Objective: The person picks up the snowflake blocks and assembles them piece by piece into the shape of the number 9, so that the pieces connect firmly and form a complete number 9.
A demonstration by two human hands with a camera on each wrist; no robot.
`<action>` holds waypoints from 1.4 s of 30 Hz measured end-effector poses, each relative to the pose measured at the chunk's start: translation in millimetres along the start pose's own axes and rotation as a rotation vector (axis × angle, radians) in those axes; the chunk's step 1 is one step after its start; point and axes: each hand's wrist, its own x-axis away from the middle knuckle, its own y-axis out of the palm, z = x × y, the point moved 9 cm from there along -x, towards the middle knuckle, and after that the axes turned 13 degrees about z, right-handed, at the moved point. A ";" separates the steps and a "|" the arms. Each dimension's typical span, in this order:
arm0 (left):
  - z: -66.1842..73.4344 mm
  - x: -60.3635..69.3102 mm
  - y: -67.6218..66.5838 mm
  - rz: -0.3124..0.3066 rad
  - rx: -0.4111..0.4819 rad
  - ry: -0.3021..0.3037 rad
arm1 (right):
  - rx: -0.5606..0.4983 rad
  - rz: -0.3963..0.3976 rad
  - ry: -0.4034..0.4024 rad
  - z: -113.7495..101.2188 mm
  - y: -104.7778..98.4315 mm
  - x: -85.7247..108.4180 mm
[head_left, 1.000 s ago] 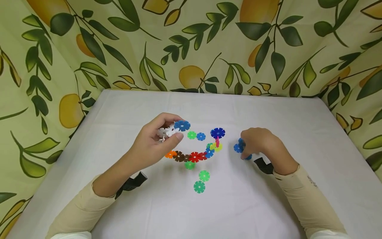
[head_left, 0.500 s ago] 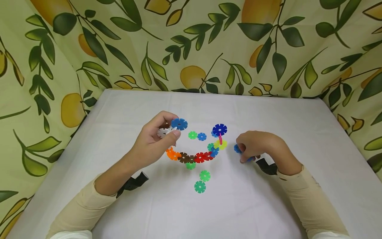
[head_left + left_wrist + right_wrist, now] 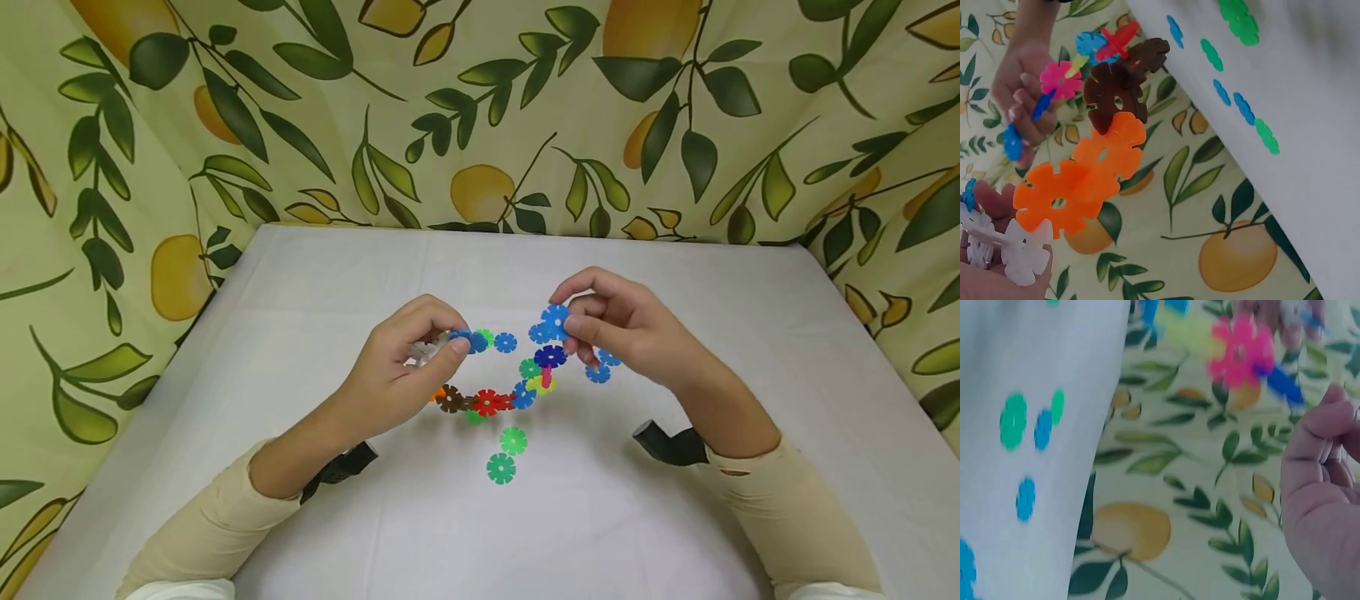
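Observation:
My left hand (image 3: 401, 367) pinches the blue and white end of a chain of notched plastic discs. From there the chain hangs through orange discs (image 3: 1060, 197), brown discs (image 3: 1113, 100), a red disc (image 3: 487, 402), a blue one, a yellow one and a pink disc (image 3: 1240, 351) to a dark blue disc (image 3: 551, 357). Between thumb and fingers my right hand (image 3: 637, 333) holds a light blue disc (image 3: 556, 322) upright, just above the dark blue one. Whether those two touch, I cannot tell.
Loose green discs (image 3: 513, 441) lie on the white tabletop (image 3: 420, 525) in front of the chain. Behind it are a blue disc (image 3: 506, 342) and a green one, and more blue discs (image 3: 597, 373) lie beneath my right hand. A patterned cloth (image 3: 480, 125) hangs behind.
My right hand has risen from the table and moved left with a light blue disc to the chain's end. My left hand has lowered slightly, and its blue disc has tilted flatter.

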 end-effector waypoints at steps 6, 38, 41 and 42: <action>9.5 6.6 11.7 -0.044 -0.002 0.087 | -0.067 -0.092 0.045 -4.4 40.0 7.1; 18.7 17.7 28.7 -0.120 -0.011 0.194 | -0.385 -0.038 0.267 11.3 63.7 14.8; 18.8 18.2 28.6 -0.106 -0.005 0.194 | -0.401 -0.029 0.270 11.5 64.4 15.9; 18.8 18.6 28.5 -0.101 -0.006 0.194 | -0.403 -0.027 0.266 11.6 65.0 16.2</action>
